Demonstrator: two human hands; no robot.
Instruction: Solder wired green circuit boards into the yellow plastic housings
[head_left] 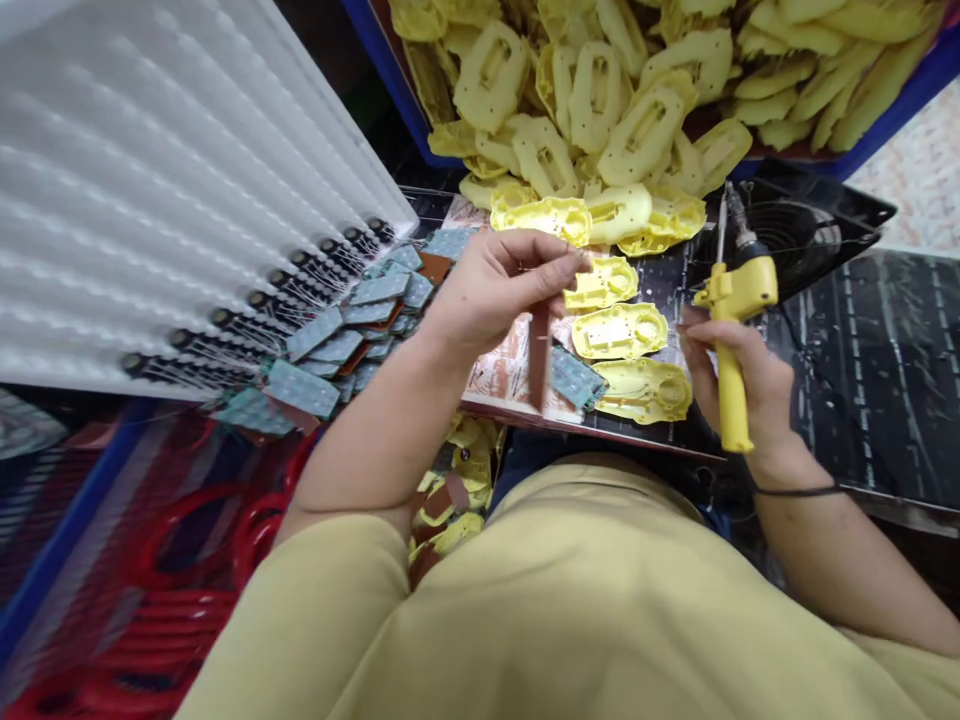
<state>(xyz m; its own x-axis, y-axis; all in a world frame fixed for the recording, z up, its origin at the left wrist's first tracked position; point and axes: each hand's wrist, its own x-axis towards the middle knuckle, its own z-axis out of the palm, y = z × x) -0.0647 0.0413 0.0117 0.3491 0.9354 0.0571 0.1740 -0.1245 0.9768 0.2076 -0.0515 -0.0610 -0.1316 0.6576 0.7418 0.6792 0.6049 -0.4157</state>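
My left hand (504, 285) is closed over the work mat, thumb and index finger pinched together; what lies between those fingertips is too small to make out. A narrow brown circuit board (538, 360) hangs down from under its other fingers. My right hand (750, 375) is wrapped around the handle of a yellow soldering gun (735, 350), its metal tip pointing up and away. Several yellow plastic shell halves (619, 331) lie in a column between my hands. A green circuit board (577, 379) rests against the nearest shell.
A blue crate (409, 95) heaped with yellow shells stands at the back. To the left, a white foam tray (187, 180) leans beside piled circuit boards (360, 320) wired to black round parts. A black fan (817, 220) sits back right. Red rings (180, 620) lie below left.
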